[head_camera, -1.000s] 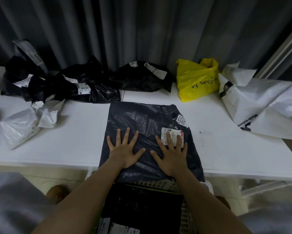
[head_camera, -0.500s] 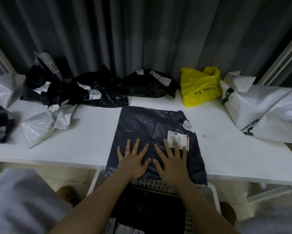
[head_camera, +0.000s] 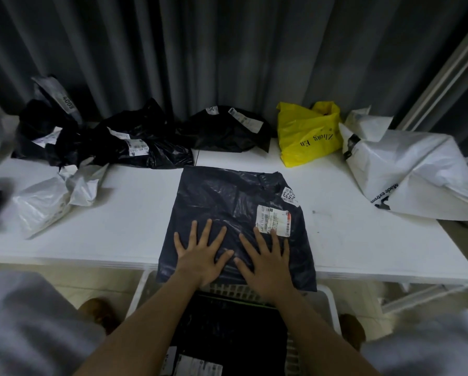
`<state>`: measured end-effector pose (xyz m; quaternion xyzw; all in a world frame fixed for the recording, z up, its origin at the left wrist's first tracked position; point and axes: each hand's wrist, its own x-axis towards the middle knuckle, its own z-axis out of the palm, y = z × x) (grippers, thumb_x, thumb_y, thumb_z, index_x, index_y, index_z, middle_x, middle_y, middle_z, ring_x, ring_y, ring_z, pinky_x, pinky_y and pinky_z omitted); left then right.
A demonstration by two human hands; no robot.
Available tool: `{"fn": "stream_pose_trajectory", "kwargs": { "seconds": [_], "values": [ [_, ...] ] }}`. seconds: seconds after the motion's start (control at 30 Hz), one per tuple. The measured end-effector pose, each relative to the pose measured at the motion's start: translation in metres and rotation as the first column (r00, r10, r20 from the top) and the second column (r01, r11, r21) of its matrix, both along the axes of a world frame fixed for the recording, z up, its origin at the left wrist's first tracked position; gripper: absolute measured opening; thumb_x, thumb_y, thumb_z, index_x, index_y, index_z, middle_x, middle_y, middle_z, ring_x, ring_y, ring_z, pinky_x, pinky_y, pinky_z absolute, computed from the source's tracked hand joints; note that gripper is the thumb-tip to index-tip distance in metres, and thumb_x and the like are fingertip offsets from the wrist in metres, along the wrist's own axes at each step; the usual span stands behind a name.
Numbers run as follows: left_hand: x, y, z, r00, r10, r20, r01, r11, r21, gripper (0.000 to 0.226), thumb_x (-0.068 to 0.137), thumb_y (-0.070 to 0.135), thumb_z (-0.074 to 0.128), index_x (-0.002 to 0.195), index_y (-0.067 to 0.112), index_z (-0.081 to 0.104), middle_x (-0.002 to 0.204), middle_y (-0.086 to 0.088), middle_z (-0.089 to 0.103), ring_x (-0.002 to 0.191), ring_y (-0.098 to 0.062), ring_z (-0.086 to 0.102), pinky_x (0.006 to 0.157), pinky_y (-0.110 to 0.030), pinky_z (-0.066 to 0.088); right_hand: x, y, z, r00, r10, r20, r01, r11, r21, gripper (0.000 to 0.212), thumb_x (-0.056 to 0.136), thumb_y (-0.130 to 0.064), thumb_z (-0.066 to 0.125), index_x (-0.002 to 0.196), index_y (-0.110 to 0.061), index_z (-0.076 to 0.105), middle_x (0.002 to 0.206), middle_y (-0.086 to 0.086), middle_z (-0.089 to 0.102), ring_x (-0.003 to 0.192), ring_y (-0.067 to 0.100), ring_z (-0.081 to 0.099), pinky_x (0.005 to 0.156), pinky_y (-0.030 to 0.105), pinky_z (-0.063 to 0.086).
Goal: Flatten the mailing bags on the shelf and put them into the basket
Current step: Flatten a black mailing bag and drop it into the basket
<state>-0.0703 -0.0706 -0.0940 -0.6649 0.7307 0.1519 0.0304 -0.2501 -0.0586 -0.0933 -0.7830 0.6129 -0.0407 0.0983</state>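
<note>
Pressing flat with spread fingers, the left hand (head_camera: 200, 256) and right hand (head_camera: 266, 263) lie side by side on the near end of the dark bag (head_camera: 233, 204), gripping nothing. It lies flat on the shelf (head_camera: 119, 221), its 6 o'clock edge overhanging the basket (head_camera: 331, 302). At 1 o'clock sits a yellow bag (head_camera: 307, 137).

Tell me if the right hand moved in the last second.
Yes. The right hand slid toward the person: its fingers covered the label before, now only touch its near edge.
</note>
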Motion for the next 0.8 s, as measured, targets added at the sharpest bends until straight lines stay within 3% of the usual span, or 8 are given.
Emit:
{"fn": "stream_pose_trajectory", "kwargs": {
  "seconds": [0.07, 0.17, 0.3, 0.43, 0.53, 0.6, 0.7, 0.8],
  "values": [
    [0.001, 0.0, -0.001, 1.0, -0.003, 0.01, 0.003, 1.0, -0.004, 0.11, 0.043, 0.085, -0.036, 0.145, 0.049, -0.017, 0.157, 0.008, -0.025, 0.143, -0.028, -0.026, 0.108, -0.066, -0.012, -0.009, -0.002, 0.007, 0.999, -0.002, 0.048, 0.002, 1.0, -0.01, 0.072, 0.084, -0.076, 0.01, 0.148, -0.046, 0.021, 0.16, -0.003, 0.016, 0.145, 0.033, 0.009, 0.114, 0.053, -0.003],
    [0.0, 0.0, 0.001, 1.0, -0.012, 0.008, 0.012, 1.0, -0.005, 0.108, 0.044, 0.086, -0.034, 0.145, 0.05, -0.016, 0.157, 0.009, -0.025, 0.143, -0.027, -0.026, 0.108, -0.066, -0.012, -0.032, 0.0, 0.012, 0.995, -0.096, 0.009, 0.096, 0.994, -0.057, 0.064, 0.088, -0.063, 0.022, 0.142, -0.036, 0.043, 0.151, 0.006, 0.037, 0.132, 0.04, 0.034, 0.11, 0.059, 0.019],
    [0.001, 0.002, 0.007, 0.999, -0.019, 0.035, 0.018, 0.999, 0.033, 0.088, 0.065, 0.082, -0.013, 0.146, 0.05, -0.012, 0.157, 0.009, -0.024, 0.143, -0.025, -0.026, 0.109, -0.063, -0.016, -0.043, 0.014, 0.011, 0.989, -0.135, -0.064, 0.135, 0.991, 0.001, 0.056, 0.092, -0.058, 0.027, 0.12, -0.029, 0.066, 0.126, 0.008, 0.063, 0.102, 0.039, 0.06, 0.084, 0.049, 0.05],
    [-0.003, 0.005, 0.022, 0.995, 0.005, 0.095, -0.002, 1.0, -0.028, 0.063, 0.091, 0.069, 0.011, 0.15, 0.045, 0.01, 0.161, 0.0, -0.004, 0.147, -0.026, -0.01, 0.112, -0.06, -0.013, -0.036, 0.026, 0.027, 0.993, -0.088, -0.072, 0.08, 0.991, -0.111, 0.044, 0.087, -0.052, 0.039, 0.094, -0.024, 0.073, 0.088, 0.003, 0.068, 0.069, 0.029, 0.062, 0.058, 0.036, 0.05],
    [-0.012, 0.011, 0.036, 0.989, 0.016, 0.146, -0.003, 0.996, -0.094, 0.065, 0.091, 0.07, 0.016, 0.147, 0.038, 0.026, 0.151, -0.009, 0.023, 0.137, -0.029, 0.02, 0.113, -0.054, 0.008, -0.033, 0.024, 0.036, 0.999, 0.001, 0.034, 0.007, 0.977, -0.214, 0.04, 0.084, -0.042, 0.043, 0.062, -0.018, 0.066, 0.062, 0.001, 0.061, 0.055, 0.023, 0.059, 0.05, 0.027, 0.044],
    [-0.016, 0.015, 0.043, 0.99, 0.018, 0.139, -0.012, 0.999, -0.046, 0.071, 0.089, 0.073, 0.018, 0.147, 0.034, 0.027, 0.145, -0.01, 0.027, 0.131, -0.029, 0.026, 0.11, -0.049, 0.018, -0.033, 0.017, 0.036, 0.997, -0.007, 0.081, 0.026, 0.97, -0.241, 0.036, 0.082, -0.038, 0.044, 0.067, -0.015, 0.069, 0.07, 0.002, 0.065, 0.069, 0.024, 0.061, 0.06, 0.032, 0.05],
    [-0.016, 0.019, 0.047, 0.991, 0.012, 0.13, -0.022, 0.997, 0.08, 0.082, 0.084, 0.079, 0.023, 0.151, 0.032, 0.015, 0.151, -0.01, 0.017, 0.136, -0.031, 0.021, 0.109, -0.05, 0.02, -0.034, 0.011, 0.029, 0.998, -0.036, 0.053, 0.043, 0.989, -0.138, 0.046, 0.08, -0.044, 0.04, 0.097, -0.017, 0.073, 0.101, 0.004, 0.07, 0.092, 0.031, 0.062, 0.079, 0.044, 0.052],
    [-0.011, 0.014, 0.046, 0.981, -0.023, 0.195, 0.009, 0.997, 0.074, 0.086, 0.086, 0.075, 0.03, 0.153, 0.028, 0.005, 0.154, -0.008, 0.014, 0.138, -0.03, 0.02, 0.111, -0.049, 0.021, -0.03, 0.015, 0.027, 0.996, -0.065, -0.053, 0.063, 0.997, -0.049, 0.046, 0.077, -0.05, 0.04, 0.097, -0.026, 0.073, 0.102, -0.002, 0.07, 0.086, 0.026, 0.065, 0.069, 0.045, 0.053]
  ]
}}
